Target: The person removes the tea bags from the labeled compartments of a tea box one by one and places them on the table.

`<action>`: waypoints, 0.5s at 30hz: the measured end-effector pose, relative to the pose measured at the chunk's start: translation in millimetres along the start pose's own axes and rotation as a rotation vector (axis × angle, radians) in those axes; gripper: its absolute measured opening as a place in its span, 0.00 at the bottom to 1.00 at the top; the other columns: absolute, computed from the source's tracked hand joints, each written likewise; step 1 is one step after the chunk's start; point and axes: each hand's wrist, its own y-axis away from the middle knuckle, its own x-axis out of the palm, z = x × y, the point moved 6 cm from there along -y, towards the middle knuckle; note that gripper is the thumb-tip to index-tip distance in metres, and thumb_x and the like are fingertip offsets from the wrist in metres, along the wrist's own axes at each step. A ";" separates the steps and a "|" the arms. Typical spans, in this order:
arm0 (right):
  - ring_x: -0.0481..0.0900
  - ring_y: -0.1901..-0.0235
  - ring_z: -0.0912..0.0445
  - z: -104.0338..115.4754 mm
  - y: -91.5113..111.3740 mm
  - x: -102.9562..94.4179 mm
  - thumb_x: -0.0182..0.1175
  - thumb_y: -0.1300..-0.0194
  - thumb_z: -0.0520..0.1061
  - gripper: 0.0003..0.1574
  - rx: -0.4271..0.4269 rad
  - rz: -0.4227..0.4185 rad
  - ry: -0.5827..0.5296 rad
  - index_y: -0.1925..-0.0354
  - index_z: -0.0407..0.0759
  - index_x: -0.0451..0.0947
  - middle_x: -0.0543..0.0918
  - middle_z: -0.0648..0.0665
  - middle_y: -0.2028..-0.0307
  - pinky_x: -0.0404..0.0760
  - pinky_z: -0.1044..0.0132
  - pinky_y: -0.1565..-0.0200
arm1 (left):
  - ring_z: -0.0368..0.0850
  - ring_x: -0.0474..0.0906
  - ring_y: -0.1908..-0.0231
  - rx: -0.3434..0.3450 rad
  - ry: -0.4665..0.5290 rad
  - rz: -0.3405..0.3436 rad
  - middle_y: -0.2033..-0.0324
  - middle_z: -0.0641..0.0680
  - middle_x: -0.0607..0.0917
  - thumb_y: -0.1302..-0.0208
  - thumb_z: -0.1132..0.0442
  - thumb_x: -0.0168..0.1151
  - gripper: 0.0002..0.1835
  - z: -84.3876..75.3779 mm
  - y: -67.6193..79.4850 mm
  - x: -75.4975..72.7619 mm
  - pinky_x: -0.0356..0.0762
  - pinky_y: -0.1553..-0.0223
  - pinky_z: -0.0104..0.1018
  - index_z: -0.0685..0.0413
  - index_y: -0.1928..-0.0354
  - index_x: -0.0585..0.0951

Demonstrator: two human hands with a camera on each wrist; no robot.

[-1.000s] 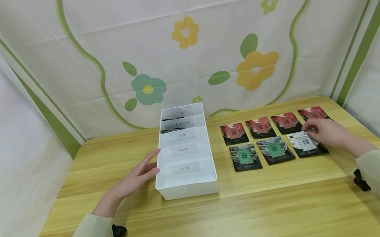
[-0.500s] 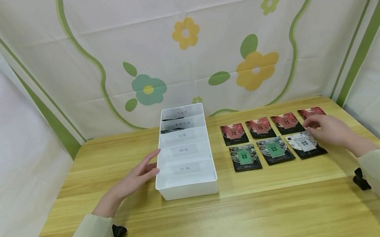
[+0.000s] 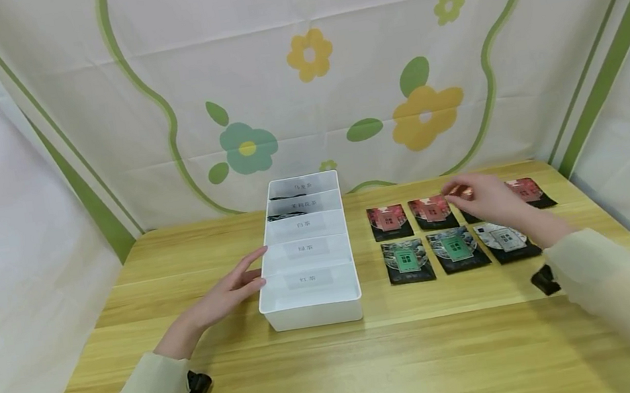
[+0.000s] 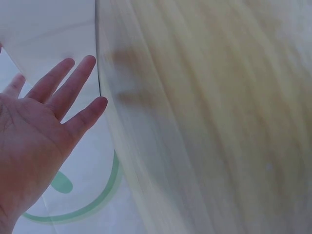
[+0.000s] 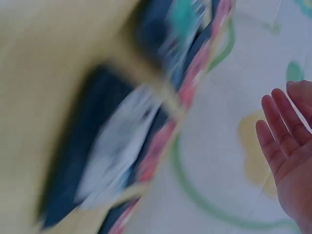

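Note:
My left hand [image 3: 222, 300] rests its fingertips against the left rim of a long white divided box [image 3: 317, 316], fingers extended. Its labelled compartments run front to back, with dark packets [image 3: 286, 215] in the two rearmost. My right hand [image 3: 489, 201] is over the back row of red-and-black tea packets [image 3: 390, 222], hiding most of the third one. In the right wrist view its fingers [image 5: 273, 146] look loosely extended and hold nothing. Just in front of that hand lies a white-and-black packet [image 3: 507, 238], beside two green-labelled packets [image 3: 407, 260].
The wooden table [image 3: 342, 376] ends at the back against a white cloth with printed flowers [image 3: 428, 115]. Another red packet [image 3: 529, 191] lies at the right end of the back row. Cloth walls stand on both sides.
My right hand first shifts the white packet slightly left, then leaves it and moves left over the red row, uncovering the rightmost red packet. My left hand stays put.

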 end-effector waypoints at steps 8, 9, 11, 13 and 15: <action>0.77 0.50 0.43 74.1 -47.0 36.6 0.61 0.32 0.40 0.14 -0.159 -0.011 -0.101 0.49 0.39 0.79 0.81 0.40 0.51 0.76 0.46 0.51 | 0.60 0.55 0.30 -0.015 0.001 -0.009 0.27 0.60 0.53 0.24 0.52 0.50 0.34 1.5 -0.4 -0.2 0.51 0.35 0.63 0.37 0.23 0.48; 0.76 0.48 0.43 82.0 -52.5 41.6 0.61 0.32 0.40 0.14 -0.179 -0.020 -0.116 0.48 0.38 0.79 0.81 0.40 0.50 0.75 0.46 0.50 | 0.60 0.55 0.30 -0.016 -0.001 -0.011 0.27 0.60 0.54 0.24 0.52 0.50 0.34 1.6 -0.5 -0.4 0.51 0.35 0.63 0.37 0.23 0.48; 0.76 0.48 0.42 97.6 -63.5 51.9 0.62 0.33 0.39 0.14 -0.218 -0.034 -0.156 0.49 0.37 0.79 0.81 0.39 0.50 0.74 0.46 0.48 | 0.60 0.55 0.30 -0.015 0.002 -0.012 0.27 0.60 0.54 0.25 0.52 0.50 0.34 2.0 -0.7 -0.6 0.51 0.35 0.63 0.37 0.23 0.48; 0.76 0.48 0.42 111.4 -74.5 62.7 0.62 0.33 0.39 0.14 -0.251 -0.039 -0.186 0.50 0.36 0.79 0.81 0.40 0.51 0.74 0.46 0.48 | 0.60 0.55 0.31 -0.015 -0.001 -0.011 0.27 0.60 0.54 0.25 0.52 0.50 0.34 2.6 -0.8 -0.9 0.51 0.35 0.62 0.35 0.23 0.48; 0.77 0.49 0.43 124.4 -84.7 73.7 0.61 0.33 0.39 0.14 -0.269 -0.022 -0.206 0.50 0.35 0.79 0.81 0.40 0.52 0.74 0.48 0.47 | 0.59 0.56 0.31 -0.015 -0.006 -0.011 0.28 0.60 0.55 0.25 0.52 0.50 0.34 2.6 -0.9 -1.2 0.52 0.35 0.62 0.34 0.23 0.49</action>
